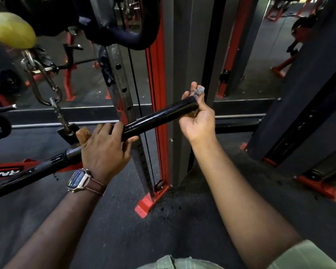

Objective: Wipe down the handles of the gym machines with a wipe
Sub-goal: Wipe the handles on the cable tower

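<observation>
We find the left hand [105, 146] wrapped around the black cable bar [159, 117] near its middle, a watch [79, 180] on that wrist. The right hand [198, 117] is at the bar's far end, its fingers pinching a crumpled grey wipe [199, 91] against the grip's tip. A carabiner [45, 84] hangs left of them.

A gym — red-and-grey cable machine frame [159, 74], carabiner-hung bar [155, 117], dark rubber floor [124, 230].
</observation>
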`<act>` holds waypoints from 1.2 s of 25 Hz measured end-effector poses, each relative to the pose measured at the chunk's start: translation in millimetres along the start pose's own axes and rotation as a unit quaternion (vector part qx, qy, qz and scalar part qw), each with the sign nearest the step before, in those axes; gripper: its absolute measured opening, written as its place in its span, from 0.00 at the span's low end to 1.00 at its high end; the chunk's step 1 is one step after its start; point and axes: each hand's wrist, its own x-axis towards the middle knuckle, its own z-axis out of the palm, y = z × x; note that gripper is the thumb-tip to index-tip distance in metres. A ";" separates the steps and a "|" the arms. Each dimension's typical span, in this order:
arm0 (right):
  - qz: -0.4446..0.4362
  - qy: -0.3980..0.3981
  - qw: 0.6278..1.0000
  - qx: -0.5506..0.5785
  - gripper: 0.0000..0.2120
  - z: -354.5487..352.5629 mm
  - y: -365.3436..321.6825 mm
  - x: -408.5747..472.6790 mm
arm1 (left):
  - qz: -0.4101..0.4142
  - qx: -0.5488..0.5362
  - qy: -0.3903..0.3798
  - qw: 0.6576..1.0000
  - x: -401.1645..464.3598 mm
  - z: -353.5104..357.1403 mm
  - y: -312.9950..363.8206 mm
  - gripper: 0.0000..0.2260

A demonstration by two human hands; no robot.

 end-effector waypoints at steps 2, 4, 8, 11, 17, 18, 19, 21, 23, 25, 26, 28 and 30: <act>0.018 0.021 0.996 0.084 0.11 1.7 1.3 -0.1 | 0.000 -0.007 0.008 1.000 1.4 0.3 1.4 0.19; 0.047 0.020 0.993 0.108 0.13 5.0 8.3 -3.5 | -0.001 -0.019 0.025 0.999 3.4 -0.6 6.1 0.16; 0.075 0.024 0.987 -0.139 0.15 0.4 33.8 -14.3 | -0.006 -0.043 0.027 0.999 9.6 -1.9 13.7 0.15; 0.018 0.071 0.991 -0.115 0.14 3.0 3.5 7.5 | -0.004 -0.039 0.024 0.999 10.3 0.5 14.0 0.17; -0.008 0.064 0.973 -0.221 0.21 -7.7 31.1 -6.8 | -0.013 -0.068 0.025 0.997 14.8 -0.6 18.6 0.18; -0.030 0.077 0.974 -0.212 0.20 -7.6 25.0 -7.5 | -0.010 -0.069 0.024 0.997 14.3 -1.4 19.6 0.19; -0.070 0.097 0.973 -0.199 0.19 -5.0 16.0 -7.0 | -0.006 -0.067 0.024 0.997 13.5 -1.5 20.1 0.19; -0.206 0.122 0.946 -0.217 0.13 -1.1 1.5 -6.9 | -0.003 -0.064 0.030 0.998 12.5 -2.8 21.9 0.18; -0.351 0.110 0.882 -0.294 0.07 0.1 0.9 -13.7 | -0.001 -0.066 0.033 0.997 14.0 -4.2 25.2 0.18; -0.487 0.069 0.782 -0.384 0.05 1.1 0.6 -16.9 | -0.004 -0.066 0.029 0.997 15.5 -4.6 28.3 0.19; -0.544 0.032 0.717 -0.435 0.05 0.8 -1.2 -15.2 | -0.005 -0.063 0.028 0.998 16.2 -4.1 28.7 0.19; -0.601 -0.058 0.558 -0.569 0.05 -1.8 4.6 -14.0 | -0.002 -0.052 0.020 0.998 18.1 -3.2 28.5 0.20; -0.575 -0.136 0.422 -0.688 0.05 -11.6 24.7 -19.7 | -0.001 -0.038 0.008 0.999 17.9 -2.0 28.3 0.20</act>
